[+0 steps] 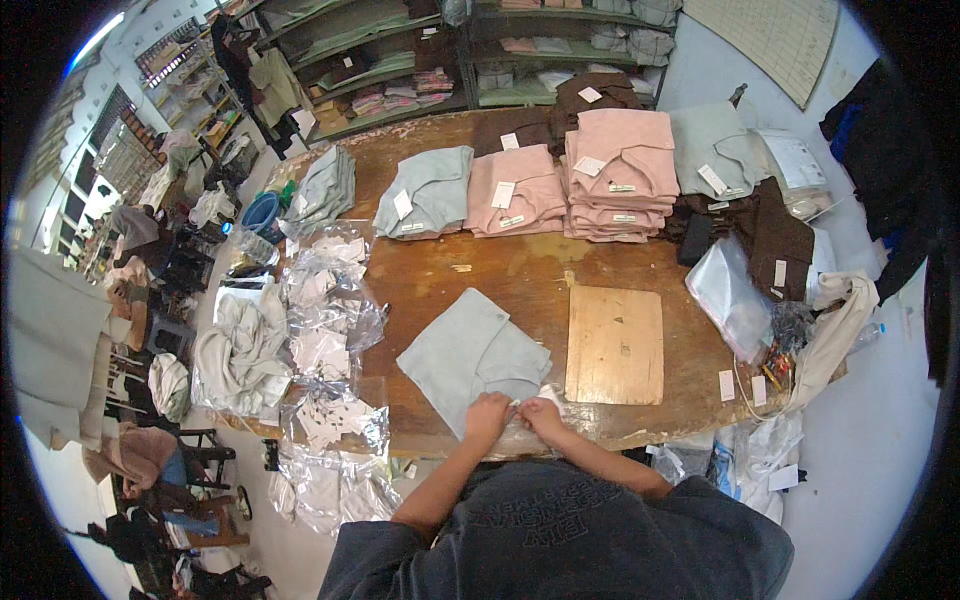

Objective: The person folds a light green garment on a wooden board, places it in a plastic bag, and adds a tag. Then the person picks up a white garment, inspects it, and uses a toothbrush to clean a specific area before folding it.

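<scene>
A folded pale grey-green knit garment [474, 345] lies at an angle on the wooden table before me, its neckline towards my body. At its near corner my left hand [487, 416] pinches something small and white, which looks like the neck label [514, 403]. My right hand [543, 418] is close beside it, fingertips drawn together at the same spot. A white hang tag [552, 394] shows behind the right hand's fingers. How the tag is attached is hidden by the fingers. To the right, apart from the garment, lies a flat rectangular wooden board [615, 345].
Folded pink garments [622, 150] and grey-green ones [424, 191] are stacked along the far side. Clear bags of tags [322, 352] and a crumpled cloth [244, 352] lie left. Plastic sleeves [731, 296] and brown garments [780, 247] lie right. Seated people work at far left.
</scene>
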{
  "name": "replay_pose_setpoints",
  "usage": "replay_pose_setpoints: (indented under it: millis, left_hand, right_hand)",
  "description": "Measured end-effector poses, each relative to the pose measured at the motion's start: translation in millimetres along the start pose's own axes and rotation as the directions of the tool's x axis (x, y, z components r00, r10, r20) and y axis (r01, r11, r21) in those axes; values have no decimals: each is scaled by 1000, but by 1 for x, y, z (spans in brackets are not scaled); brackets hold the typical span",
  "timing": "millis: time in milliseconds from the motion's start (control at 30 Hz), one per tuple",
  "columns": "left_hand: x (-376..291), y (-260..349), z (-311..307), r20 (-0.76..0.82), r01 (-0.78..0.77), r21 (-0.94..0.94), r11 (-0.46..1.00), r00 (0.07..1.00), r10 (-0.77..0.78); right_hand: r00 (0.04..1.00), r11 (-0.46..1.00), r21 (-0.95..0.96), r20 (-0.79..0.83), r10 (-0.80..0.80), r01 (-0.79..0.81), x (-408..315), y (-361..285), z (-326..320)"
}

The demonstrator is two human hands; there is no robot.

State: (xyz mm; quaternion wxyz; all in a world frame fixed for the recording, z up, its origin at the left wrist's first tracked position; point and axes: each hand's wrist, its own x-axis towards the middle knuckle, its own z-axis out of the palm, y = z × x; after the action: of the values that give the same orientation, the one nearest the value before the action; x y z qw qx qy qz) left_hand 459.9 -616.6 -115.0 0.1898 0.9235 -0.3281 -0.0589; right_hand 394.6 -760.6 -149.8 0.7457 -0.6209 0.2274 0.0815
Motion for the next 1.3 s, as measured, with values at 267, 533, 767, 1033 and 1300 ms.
replay_pose_setpoints:
  millis: [267,533,767,1033,1300]
  left_hand:
    - [10,-26,-13,247,140,-534,834,969,-5]
    - [5,-27,-14,79,3,-487,874,996,41]
    - [10,-38,-4,255,321,-944,74,854,-453]
    - [21,-44,-15,373,325,-926,-191,865,-337]
    - [24,-41,-40,307,339,-938,68,907,-288]
  right_hand:
    - [981,980,-77,-73,178,-183,2,9,15]
    - [888,761,461,180,423,-456,2,0,13]
    - [934,697,-622,250,-256,357,-15,-20,-14]
    - [695,215,-713,493,-524,667,-34,-32,-16]
    - [768,131,-868,343,-541,480,-32,-45,-5]
